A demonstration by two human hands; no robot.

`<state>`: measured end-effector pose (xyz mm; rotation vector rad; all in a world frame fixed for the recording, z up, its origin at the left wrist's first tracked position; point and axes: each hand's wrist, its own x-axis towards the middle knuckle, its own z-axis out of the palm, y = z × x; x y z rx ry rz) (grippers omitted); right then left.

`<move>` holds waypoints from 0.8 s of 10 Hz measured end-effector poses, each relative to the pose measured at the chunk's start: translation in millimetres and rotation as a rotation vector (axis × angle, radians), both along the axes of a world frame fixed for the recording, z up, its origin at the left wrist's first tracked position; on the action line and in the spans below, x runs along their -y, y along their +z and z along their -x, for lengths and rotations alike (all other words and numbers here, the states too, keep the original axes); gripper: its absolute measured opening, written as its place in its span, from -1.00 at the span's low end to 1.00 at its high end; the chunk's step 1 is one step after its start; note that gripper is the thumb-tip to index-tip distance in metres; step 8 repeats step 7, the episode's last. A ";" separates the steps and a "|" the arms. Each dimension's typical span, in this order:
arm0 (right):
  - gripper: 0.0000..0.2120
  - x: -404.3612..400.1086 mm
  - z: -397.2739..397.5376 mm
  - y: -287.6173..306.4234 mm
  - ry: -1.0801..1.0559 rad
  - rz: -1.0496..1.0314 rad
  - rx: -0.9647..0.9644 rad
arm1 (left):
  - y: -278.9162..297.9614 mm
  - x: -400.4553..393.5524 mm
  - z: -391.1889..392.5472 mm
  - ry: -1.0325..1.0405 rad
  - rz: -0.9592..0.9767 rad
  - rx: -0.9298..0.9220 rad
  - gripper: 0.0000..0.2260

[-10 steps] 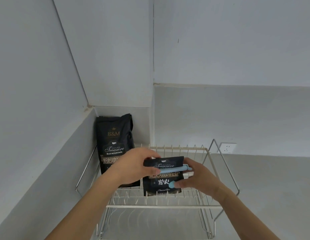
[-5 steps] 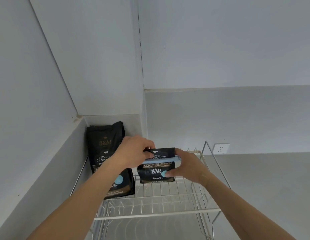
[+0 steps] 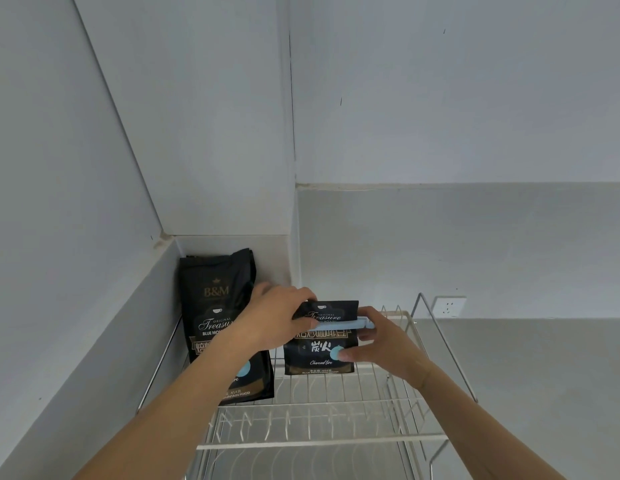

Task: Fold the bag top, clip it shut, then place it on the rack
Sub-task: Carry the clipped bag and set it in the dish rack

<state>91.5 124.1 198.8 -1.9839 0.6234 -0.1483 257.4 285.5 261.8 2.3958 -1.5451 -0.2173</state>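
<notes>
A small black coffee bag (image 3: 319,358) with its top folded over stands upright on the top shelf of a wire rack (image 3: 322,441). A light blue clip (image 3: 357,322) runs across the folded top. My left hand (image 3: 277,320) grips the bag's upper left corner. My right hand (image 3: 381,344) holds its right side, fingers over the clip end and thumb on the bag's front.
A taller black coffee bag (image 3: 218,317) leans in the wall corner at the rack's left end, partly behind my left forearm. The rack's raised wire side (image 3: 443,344) is just right of my right hand. A wall socket (image 3: 448,306) sits behind.
Both hands have carried the clipped bag slightly farther back and set it upright on the shelf beside the tall bag. The camera has shifted, so the scene sits differently in frame.
</notes>
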 end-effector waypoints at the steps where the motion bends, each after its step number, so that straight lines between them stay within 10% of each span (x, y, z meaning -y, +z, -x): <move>1: -0.38 0.5 0.5 0.3 -0.003 0.007 0.009 | 1.7 -3.0 -1.0 -0.003 -0.012 -0.033 -0.59; 8: -0.48 2.6 41.1 74.4 -0.096 0.297 0.051 | 41.3 -2.4 11.9 -0.098 0.173 -0.021 -0.52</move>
